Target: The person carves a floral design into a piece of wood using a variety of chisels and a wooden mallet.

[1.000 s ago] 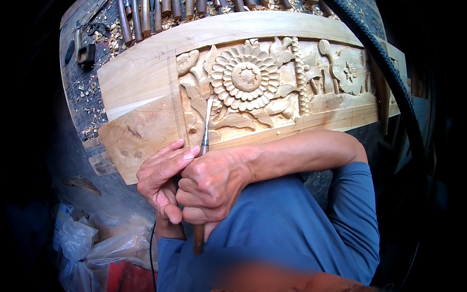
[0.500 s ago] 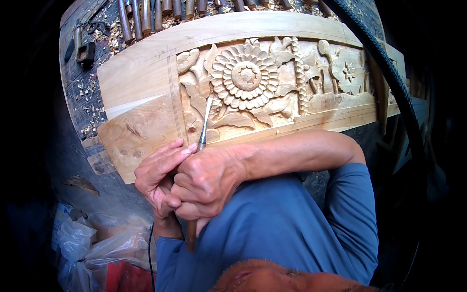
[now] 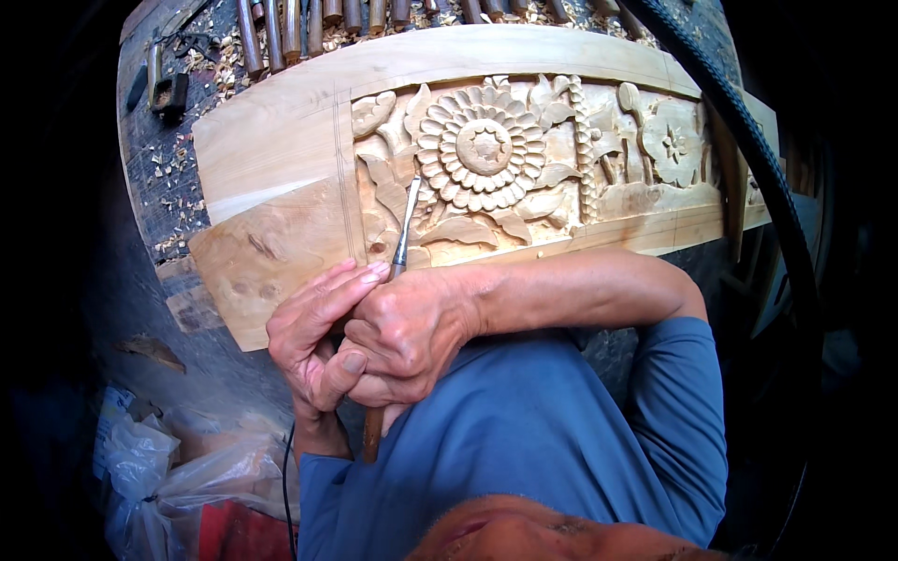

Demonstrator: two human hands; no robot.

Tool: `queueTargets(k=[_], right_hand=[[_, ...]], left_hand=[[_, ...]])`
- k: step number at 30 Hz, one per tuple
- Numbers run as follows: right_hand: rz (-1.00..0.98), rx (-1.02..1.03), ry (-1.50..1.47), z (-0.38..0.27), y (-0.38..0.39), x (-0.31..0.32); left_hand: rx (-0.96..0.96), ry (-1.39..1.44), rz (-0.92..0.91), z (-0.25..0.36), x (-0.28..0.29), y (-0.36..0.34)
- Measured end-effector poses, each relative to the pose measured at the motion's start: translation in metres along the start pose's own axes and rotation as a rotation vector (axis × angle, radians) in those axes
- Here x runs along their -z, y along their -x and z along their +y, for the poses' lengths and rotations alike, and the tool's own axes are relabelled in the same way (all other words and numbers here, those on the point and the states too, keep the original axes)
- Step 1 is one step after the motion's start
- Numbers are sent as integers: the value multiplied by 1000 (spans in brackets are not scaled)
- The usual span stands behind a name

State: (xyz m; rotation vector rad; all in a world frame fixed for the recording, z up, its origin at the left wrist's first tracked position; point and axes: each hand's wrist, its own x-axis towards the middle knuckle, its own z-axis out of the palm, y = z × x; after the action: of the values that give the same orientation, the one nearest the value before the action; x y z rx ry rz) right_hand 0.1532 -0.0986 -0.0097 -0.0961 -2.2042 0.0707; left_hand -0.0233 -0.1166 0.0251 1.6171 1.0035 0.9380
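Your right hand (image 3: pixel 407 337) is closed around the carving chisel (image 3: pixel 404 229), its wooden handle running out below the fist toward 6 o'clock. Your left hand (image 3: pixel 313 341) lies against the right from the 9 o'clock side, fingers extended, the fingertips (image 3: pixel 374 272) pressed to the metal shank just above the right fist; that grip is narrow, steadying rather than enclosing.

The chisel's long axis runs from about 6 o'clock to just past 12, leaning slightly right. Its tip bears on the carved panel (image 3: pixel 281 150) at the leaf relief directly at 7 o'clock of the large sunflower rosette (image 3: pixel 484 147). The cutting point therefore lies at 12 o'clock from both hands, with the left fingertips nearer to it than the right fist.

The panel lies across the surface (image 3: pixel 159 196), long axis 9 to 3 o'clock, with its plain uncarved end at the left. A row of spare chisel handles (image 3: pixel 309 23) sits at 12 o'clock beyond it, among wood chips.

Packaging: crumpled clear plastic bags (image 3: pixel 159 467) at 8 o'clock, with something red beneath. No legible labels or signs.
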Motion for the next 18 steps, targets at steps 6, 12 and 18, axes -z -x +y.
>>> queueTargets(k=[6,12,18], right_hand=[[14,-100,-117,11,-8,2],[30,-112,-59,9,-12,-2],[139,96,132,2,-22,12]], left_hand=[[140,21,124,6,-3,8],[116,124,198,3,-7,6],[40,172,214,-4,-8,10]])
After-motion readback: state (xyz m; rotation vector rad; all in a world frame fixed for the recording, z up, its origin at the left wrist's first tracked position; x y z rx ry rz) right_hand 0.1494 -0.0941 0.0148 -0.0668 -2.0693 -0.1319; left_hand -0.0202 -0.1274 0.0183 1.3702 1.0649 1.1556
